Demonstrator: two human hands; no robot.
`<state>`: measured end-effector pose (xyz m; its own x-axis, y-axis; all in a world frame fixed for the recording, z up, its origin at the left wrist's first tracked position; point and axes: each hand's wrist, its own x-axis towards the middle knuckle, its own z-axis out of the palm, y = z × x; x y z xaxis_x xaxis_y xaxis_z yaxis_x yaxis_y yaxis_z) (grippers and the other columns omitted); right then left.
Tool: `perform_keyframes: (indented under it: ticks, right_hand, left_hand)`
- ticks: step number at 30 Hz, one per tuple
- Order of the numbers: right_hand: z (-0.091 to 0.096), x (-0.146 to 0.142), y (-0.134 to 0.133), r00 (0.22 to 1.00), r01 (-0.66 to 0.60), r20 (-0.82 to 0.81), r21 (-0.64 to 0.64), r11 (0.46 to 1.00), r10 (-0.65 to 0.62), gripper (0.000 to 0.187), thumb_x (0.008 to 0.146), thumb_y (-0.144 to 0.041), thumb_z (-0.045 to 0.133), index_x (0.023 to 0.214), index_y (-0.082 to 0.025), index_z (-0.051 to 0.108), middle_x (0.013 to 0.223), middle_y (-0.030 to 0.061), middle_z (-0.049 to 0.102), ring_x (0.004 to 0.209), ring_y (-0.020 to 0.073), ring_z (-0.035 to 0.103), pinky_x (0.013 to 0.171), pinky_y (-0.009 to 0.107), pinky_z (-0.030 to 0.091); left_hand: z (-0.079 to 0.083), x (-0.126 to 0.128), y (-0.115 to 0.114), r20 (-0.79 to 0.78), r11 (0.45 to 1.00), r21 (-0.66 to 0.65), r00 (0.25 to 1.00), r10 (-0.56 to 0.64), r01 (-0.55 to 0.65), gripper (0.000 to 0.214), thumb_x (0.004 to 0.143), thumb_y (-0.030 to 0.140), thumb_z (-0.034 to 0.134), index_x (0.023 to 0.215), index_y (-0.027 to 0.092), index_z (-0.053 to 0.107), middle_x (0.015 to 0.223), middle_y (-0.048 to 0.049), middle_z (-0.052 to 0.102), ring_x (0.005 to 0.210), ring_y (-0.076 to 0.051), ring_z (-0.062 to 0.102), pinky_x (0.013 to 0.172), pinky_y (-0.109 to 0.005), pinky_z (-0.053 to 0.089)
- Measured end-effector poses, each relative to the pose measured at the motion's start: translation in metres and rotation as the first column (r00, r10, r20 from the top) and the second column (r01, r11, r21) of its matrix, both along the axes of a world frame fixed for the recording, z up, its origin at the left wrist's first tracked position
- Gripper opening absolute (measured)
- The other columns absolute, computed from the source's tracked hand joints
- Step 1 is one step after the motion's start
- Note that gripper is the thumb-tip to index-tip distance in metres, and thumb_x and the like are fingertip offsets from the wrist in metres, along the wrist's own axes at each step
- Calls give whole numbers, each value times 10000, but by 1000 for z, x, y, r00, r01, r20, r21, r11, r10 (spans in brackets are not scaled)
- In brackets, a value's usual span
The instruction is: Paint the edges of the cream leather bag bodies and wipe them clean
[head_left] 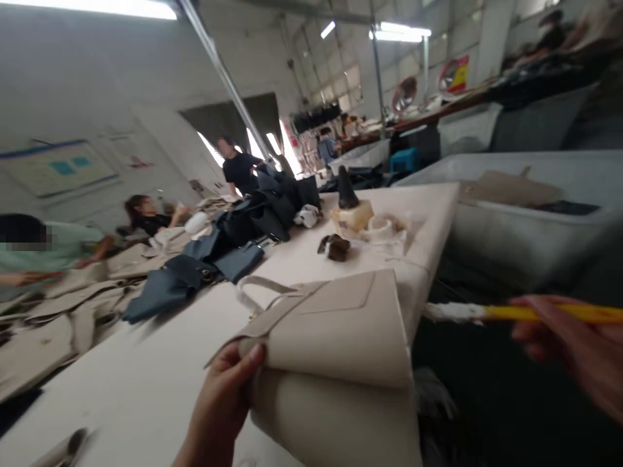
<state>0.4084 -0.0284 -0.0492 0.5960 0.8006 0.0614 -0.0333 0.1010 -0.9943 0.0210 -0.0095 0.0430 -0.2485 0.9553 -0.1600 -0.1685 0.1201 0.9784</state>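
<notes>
My left hand (226,383) grips the left edge of a beige handbag (335,331), its thumb on top of the flap. The bag lies at the near edge of the table, with a short handle loop on its far side and a stitched panel on the flap. In my right hand (569,344), off to the right of the table, is a yellow-handled brush (516,314). A white, caked coating covers its tip, which points left towards the bag's right edge, a small gap apart. Motion blurs this hand somewhat.
On the white table (146,376), a black cone (346,188) stands on a yellowish block, near a white tape roll (380,227) and a dark lump (334,247). Dark blue bag pieces (170,285) are piled leftwards. A white bin (530,227) stands right. Several people work beyond.
</notes>
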Motion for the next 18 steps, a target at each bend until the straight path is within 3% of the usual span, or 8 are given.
perform_keyframes:
  ticks: [3, 7, 12, 14, 18]
  right_hand:
    - [13, -7, -12, 995, -20, -96, -26, 999, 18, 398, 639, -579, 743, 749, -208, 651, 591, 34, 607, 474, 149, 545, 398, 225, 476]
    - [19, -19, -25, 979, -197, -56, -15, 980, 196, 456, 704, -603, 705, 829, -170, 639, 590, 22, 618, 469, 122, 546, 405, 190, 458]
    - [9, -40, -33, 885, -455, 10, -189, 870, 465, 567, 701, -703, 602, 828, -150, 589, 513, 27, 608, 377, 130, 528, 356, 203, 419]
    - [3, -45, -28, 868, -469, 65, -214, 857, 492, 546, 711, -695, 571, 801, -156, 579, 504, 34, 610, 374, 136, 536, 356, 207, 417]
    - [-2, -41, -6, 918, -347, 148, -153, 925, 368, 415, 770, -578, 544, 810, -166, 574, 542, 41, 636, 404, 145, 565, 399, 222, 458]
  left_hand:
    - [2, -6, 4, -34, 998, -57, 999, -8, 6, 413, 331, 364, 912, 606, 148, 693, 525, -6, 642, 466, -138, 578, 443, -217, 478]
    - [-3, -3, 4, -24, 997, -55, 998, -58, 57, 451, 313, 348, 911, 657, 143, 706, 580, -17, 667, 515, -152, 607, 476, -222, 504]
    - [-7, 5, 4, -25, 994, -75, 996, -85, 83, 431, 338, 329, 906, 655, 126, 695, 554, -22, 658, 487, -159, 604, 456, -233, 504]
    - [-9, 4, 3, -22, 993, -61, 994, -105, 103, 426, 354, 324, 904, 663, 121, 693, 557, -26, 660, 478, -157, 601, 450, -233, 501]
    - [-10, -1, 1, -12, 986, -48, 987, -159, 158, 375, 415, 308, 890, 659, 119, 678, 581, -36, 672, 485, -155, 604, 459, -233, 503]
